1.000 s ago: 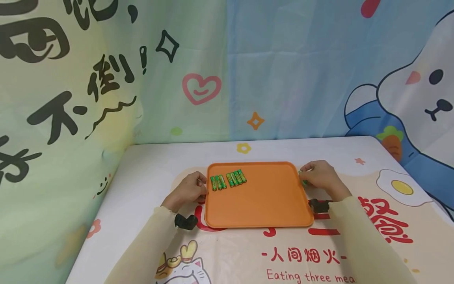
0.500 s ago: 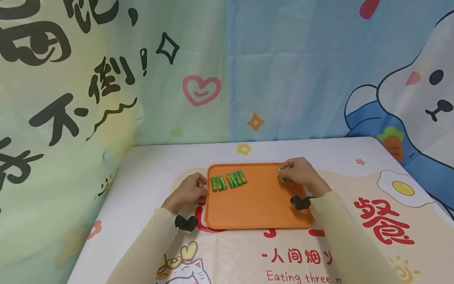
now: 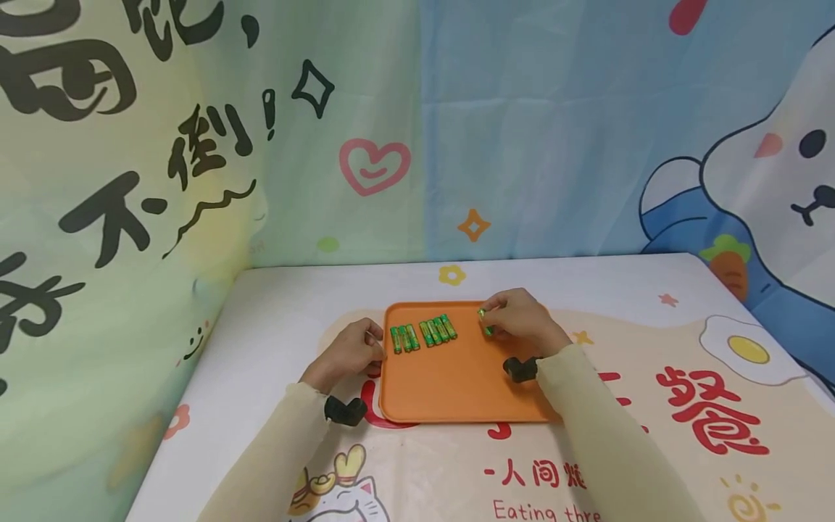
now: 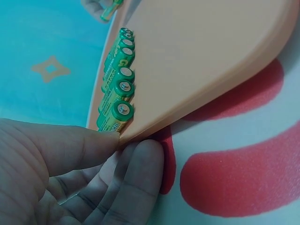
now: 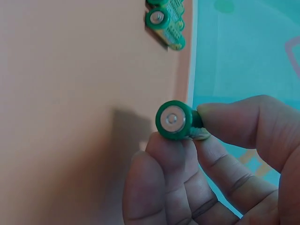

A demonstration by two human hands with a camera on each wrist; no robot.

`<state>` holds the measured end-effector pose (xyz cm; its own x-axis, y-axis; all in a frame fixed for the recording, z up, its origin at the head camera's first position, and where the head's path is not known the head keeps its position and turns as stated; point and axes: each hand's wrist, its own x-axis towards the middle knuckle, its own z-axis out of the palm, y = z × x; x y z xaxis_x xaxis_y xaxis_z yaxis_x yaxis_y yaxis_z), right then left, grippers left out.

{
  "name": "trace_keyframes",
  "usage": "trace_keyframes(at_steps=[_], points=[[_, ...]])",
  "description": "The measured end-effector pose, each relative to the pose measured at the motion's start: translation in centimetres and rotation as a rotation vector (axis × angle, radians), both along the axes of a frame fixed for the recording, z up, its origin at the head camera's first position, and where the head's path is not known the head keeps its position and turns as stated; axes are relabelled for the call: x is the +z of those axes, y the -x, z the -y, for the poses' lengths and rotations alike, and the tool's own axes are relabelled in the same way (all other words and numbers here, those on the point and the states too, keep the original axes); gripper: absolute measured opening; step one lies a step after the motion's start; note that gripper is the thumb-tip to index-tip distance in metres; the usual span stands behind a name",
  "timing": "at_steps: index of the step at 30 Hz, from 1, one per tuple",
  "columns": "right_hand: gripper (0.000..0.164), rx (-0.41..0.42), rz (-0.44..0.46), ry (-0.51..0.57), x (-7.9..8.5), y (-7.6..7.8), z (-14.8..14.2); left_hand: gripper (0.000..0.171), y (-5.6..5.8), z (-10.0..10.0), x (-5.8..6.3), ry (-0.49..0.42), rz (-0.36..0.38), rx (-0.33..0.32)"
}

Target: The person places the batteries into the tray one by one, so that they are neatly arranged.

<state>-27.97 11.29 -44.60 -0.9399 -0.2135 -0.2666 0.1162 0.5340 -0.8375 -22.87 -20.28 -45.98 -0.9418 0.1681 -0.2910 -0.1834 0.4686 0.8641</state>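
Observation:
In the head view my left hand (image 3: 349,355) grips the left edge of an orange tray (image 3: 457,391), thumb at the rim and fingers lower down, as the left wrist view shows. My right hand (image 3: 525,322) pinches a green battery (image 3: 485,324) between thumb and fingers over the tray's far right part. In the right wrist view this battery (image 5: 172,119) has its round metal end towards the camera. More green batteries lie on the tray in two slanted groups: three batteries (image 3: 405,338) at the far left and several batteries (image 3: 438,330) just right of them.
The tray lies on a table with a printed cloth (image 3: 430,471), bearing red characters and a cartoon cat. Behind the table hangs a printed curtain (image 3: 522,145) in green and blue. A dark strap (image 3: 522,370) is on each wrist.
My right hand has moved left with the battery, from beside the tray's right edge to over the tray. My left hand keeps its grip on the tray's left edge.

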Motion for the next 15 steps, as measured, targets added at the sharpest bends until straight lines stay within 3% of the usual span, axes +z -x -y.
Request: trace_keyframes(at_steps=[6,15], points=[[0.029,0.027,-0.011,0.004,0.0,0.6,1.4,0.026,-0.1,0.1,0.1,0.002,0.0,0.001],[0.031,0.039,0.055,0.0,0.1,1.4,3.3,0.025,0.0,0.3,0.0,0.014,-0.013,-0.003]])
